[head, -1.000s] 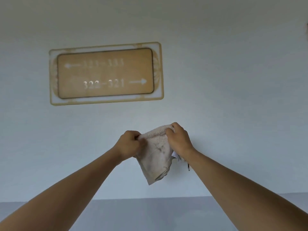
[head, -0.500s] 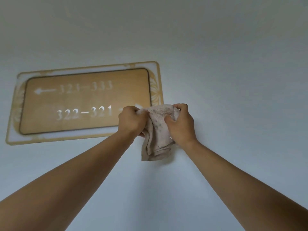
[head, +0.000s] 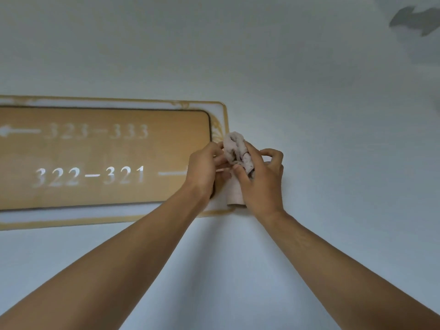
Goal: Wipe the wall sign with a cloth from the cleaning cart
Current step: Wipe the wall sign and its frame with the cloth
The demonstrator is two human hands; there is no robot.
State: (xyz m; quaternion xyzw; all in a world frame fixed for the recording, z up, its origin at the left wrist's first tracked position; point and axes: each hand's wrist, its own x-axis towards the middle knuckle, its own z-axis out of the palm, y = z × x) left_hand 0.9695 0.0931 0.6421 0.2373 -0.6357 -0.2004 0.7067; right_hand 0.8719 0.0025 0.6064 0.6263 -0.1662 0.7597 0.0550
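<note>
Both hands have hold of one small cloth [head: 238, 153] and bunch it up between them. On one side, the left hand [head: 204, 167] pinches the cloth with its fingers curled in. On the other side, the right hand [head: 259, 179] wraps around it, thumb pressed on the front and fingers bent behind. A lump of cloth sticks up above the hands, and a flat bit hangs down between the two wrists. It is pale and fuzzy, with some dark dirty spots on it. The hands and cloth are up in front of the right end of the wall sign [head: 102, 158], near its lower right corner. I cannot tell if the cloth touches the sign. The sign is wide, with a tan middle and a white and gold rim. White numbers on it read 323-333 beside an arrow pointing left, and 322-321 below. The left hand covers the end of the line after the lower numbers. Behind the sign is a plain pale wall [head: 333, 115]. Both bare arms reach up from the bottom corners.
</note>
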